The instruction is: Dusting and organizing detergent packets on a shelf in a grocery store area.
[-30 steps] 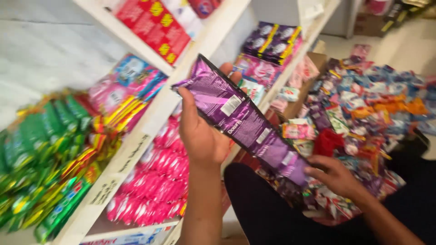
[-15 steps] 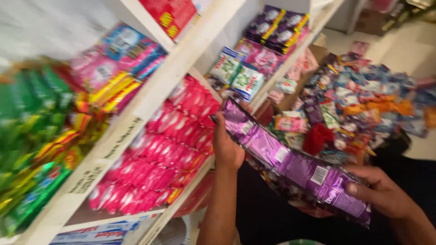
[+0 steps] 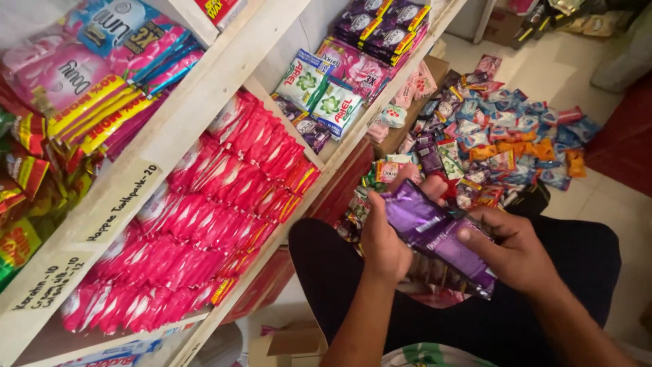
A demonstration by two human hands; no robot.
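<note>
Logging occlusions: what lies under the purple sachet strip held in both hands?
Under the purple sachet strip, held by the left hand and right hand, more folded sachets show above dark trousers. How many there are is hidden by the strip.

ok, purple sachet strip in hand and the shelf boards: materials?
Purple sachet strip: looks like thin glossy plastic film, going by the sheen and crinkles. It is held by the left hand and right hand. Shelf boards: pale unpainted wood, matte, with faint grain.

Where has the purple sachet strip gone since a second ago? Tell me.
Yes: the purple sachet strip dropped from the upper shelf level down beside the pink packets' shelf, over the lap.
</note>
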